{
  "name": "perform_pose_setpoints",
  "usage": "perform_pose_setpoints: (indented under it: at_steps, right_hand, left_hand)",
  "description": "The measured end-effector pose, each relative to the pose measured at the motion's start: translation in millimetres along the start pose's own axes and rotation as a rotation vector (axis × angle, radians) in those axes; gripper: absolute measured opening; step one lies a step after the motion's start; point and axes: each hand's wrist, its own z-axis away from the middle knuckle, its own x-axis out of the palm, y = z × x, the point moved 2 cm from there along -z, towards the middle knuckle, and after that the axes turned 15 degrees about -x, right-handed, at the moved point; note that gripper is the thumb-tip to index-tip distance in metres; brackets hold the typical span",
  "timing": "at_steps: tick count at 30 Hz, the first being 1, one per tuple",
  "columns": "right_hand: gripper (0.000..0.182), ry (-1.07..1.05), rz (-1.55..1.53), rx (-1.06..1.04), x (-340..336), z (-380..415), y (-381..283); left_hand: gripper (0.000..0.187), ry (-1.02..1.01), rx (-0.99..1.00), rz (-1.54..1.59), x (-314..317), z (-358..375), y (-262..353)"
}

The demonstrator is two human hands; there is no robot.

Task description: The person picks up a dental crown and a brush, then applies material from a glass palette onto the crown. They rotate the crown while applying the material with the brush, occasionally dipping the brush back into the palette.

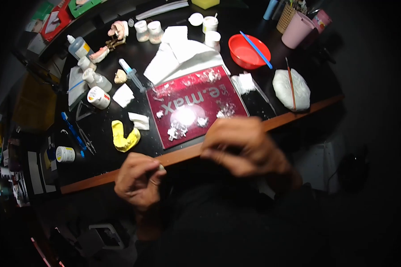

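My left hand (138, 180) is in front of the bench edge, thumb and index finger pinched on a small whitish, tooth-like piece (161, 167). My right hand (240, 147) hovers by the near edge of the dark red e.max mat (200, 95), blurred by motion. Its fingers are curled toward the thumb, and whatever may be between them cannot be made out. White crumbly residue (177, 131) lies in patches on the mat. Just beyond my left hand sits a yellow putty-like impression piece (124, 137), with a folded white wipe (139, 121) close by.
A wooden strip (93, 181) edges the bench. White tissue (182, 58) lies behind the mat. To the right are a red bowl (245, 53) with a blue-handled tool across it and a white wrapped pad (286, 91) bearing a brush. Jars (99, 98), a syringe (131, 73) and dental models (118, 30) crowd the left.
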Motion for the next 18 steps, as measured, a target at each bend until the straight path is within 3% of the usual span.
perform_pose_setpoints:
  at_steps: [2, 4, 6, 7, 10, 18]
  right_hand:
    - [0.002, 0.103, 0.423, 0.053, -54, 2, -4]
    - [0.008, 0.270, 0.762, 0.189, -108, 12, 6]
    - [0.015, 0.233, 0.890, 0.240, -169, 37, 35]
    - [0.016, 0.109, 0.973, 0.316, -187, 45, 40]
    - [0.017, 0.013, 0.754, 0.360, -207, 73, 69]
    - [0.018, -0.006, 0.806, 0.363, -194, 66, 63]
  left_hand:
    - [0.019, 0.064, -0.091, 0.038, -9, 0, -4]
    - [0.019, 0.070, -0.101, 0.044, -21, -4, -9]
    - [0.021, 0.113, -0.176, 0.149, -26, -6, -15]
    - [0.021, 0.107, -0.242, 0.207, -27, -6, -15]
    - [0.020, 0.085, -0.367, 0.280, -27, -8, -14]
    - [0.019, 0.058, -0.396, 0.256, -26, -9, -12]
